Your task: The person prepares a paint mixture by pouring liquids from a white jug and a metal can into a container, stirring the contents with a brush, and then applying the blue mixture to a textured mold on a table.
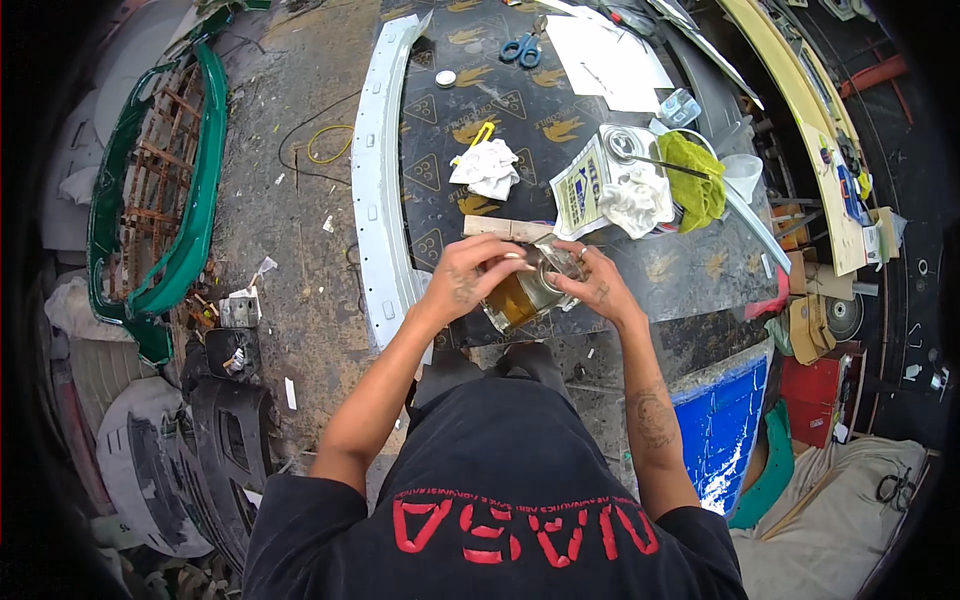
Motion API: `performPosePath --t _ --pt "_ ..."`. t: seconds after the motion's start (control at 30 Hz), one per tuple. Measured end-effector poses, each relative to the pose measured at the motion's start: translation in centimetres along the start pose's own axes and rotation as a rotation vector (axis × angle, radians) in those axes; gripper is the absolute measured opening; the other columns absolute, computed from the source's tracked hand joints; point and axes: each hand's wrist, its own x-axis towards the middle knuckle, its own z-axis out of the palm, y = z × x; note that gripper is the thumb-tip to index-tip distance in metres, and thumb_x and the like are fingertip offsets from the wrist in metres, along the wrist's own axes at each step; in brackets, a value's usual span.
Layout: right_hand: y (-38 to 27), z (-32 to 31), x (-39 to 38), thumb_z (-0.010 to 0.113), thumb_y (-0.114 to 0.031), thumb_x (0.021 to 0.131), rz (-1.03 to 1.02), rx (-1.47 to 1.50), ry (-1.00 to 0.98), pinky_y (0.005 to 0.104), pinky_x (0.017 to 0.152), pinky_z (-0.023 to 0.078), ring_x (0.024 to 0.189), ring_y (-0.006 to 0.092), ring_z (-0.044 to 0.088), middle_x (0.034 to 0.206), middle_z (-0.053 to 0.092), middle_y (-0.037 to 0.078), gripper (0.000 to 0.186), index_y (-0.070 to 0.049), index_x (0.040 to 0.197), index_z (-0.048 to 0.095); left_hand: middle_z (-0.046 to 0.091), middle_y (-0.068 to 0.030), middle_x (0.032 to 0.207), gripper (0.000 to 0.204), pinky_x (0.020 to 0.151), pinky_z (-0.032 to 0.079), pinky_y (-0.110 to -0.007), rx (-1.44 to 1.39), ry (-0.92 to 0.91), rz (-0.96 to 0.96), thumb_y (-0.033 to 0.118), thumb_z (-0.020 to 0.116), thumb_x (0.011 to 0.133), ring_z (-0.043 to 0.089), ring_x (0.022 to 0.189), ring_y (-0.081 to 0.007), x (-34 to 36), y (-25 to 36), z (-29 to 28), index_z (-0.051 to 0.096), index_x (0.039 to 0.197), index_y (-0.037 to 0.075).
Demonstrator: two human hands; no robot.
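Note:
At the near edge of the table, a rectangular metal tin [515, 303] with an amber-brown side tilts between my hands. My right hand [597, 285] curls round its top, by a round rim. Over the tin's left side, my left hand [478, 275] has its thumb and fingertips pinched together. Whatever is between those fingertips is too small to make out. Just beyond the left hand lies a pale wooden strip [490, 228]. A crumpled white cloth [487, 170] rests farther back, with a yellow-handled tool [482, 136] beside it.
A larger white-and-silver can [578, 190], white cloth [637, 203] and green rag [694, 180] stand to the right. Blue scissors [522, 50] and paper [605, 60] lie at the back. A long white panel [372, 180] borders the table's left; a green bumper [205, 190] lies beyond.

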Motion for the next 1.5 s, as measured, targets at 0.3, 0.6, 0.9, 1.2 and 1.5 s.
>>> performPosePath --t 0.3,0.6,0.9,1.2,1.5 --pt "0.8 -0.4 4.7 0.063 -0.020 0.085 -0.259 -0.067 -0.137 0.0371 0.099 0.044 0.115 0.0266 0.057 0.122 0.060 0.013 0.050 -0.011 0.134 0.057 0.063 -0.0049 0.075 0.013 0.062 0.045 -0.026 0.003 0.210 -0.213 0.007 0.073 0.087 0.057 0.067 -0.0117 -5.4 2.0 -2.9 0.073 0.098 0.001" --pt "1.2 0.6 8.8 0.050 -0.020 0.089 -0.169 -0.037 -0.244 0.0360 0.102 0.042 0.117 0.0233 0.055 0.126 0.059 0.012 0.047 -0.006 0.134 0.054 0.062 -0.0045 0.076 0.012 0.061 0.043 -0.025 0.011 0.271 -0.239 0.007 0.071 0.088 0.055 0.068 -0.0108 -7.0 2.3 -1.7 0.071 0.096 -0.001" --pt "2.9 1.6 10.6 0.045 -0.023 0.091 -0.211 -0.043 -0.226 0.0400 0.101 0.043 0.115 0.0312 0.056 0.121 0.060 0.018 0.046 -0.006 0.132 0.055 0.062 -0.0040 0.077 0.010 0.063 0.045 -0.026 0.055 0.308 -0.279 0.006 0.068 0.090 0.055 0.068 -0.0111 -6.5 2.3 -0.5 0.069 0.097 -0.001" --pt "2.6 1.5 10.3 0.046 -0.023 0.092 -0.238 -0.078 -0.183 0.0378 0.099 0.045 0.115 0.0277 0.059 0.123 0.062 0.017 0.046 -0.002 0.132 0.056 0.061 -0.0076 0.078 0.011 0.055 0.045 -0.026 0.249 0.185 -0.160 0.004 0.067 0.090 0.059 0.065 -0.0133 -4.4 1.7 1.9 0.068 0.101 0.000" --pt "0.1 1.5 9.9 0.049 -0.046 0.098 -0.156 -0.158 -0.122 0.0397 0.099 0.045 0.115 0.0358 0.060 0.122 0.063 0.022 0.055 -0.001 0.127 0.060 0.060 -0.0119 0.080 0.018 0.059 0.048 -0.034 0.265 0.088 -0.112 0.000 0.068 0.088 0.061 0.065 -0.0243 -3.9 1.3 3.3 0.068 0.107 0.001"
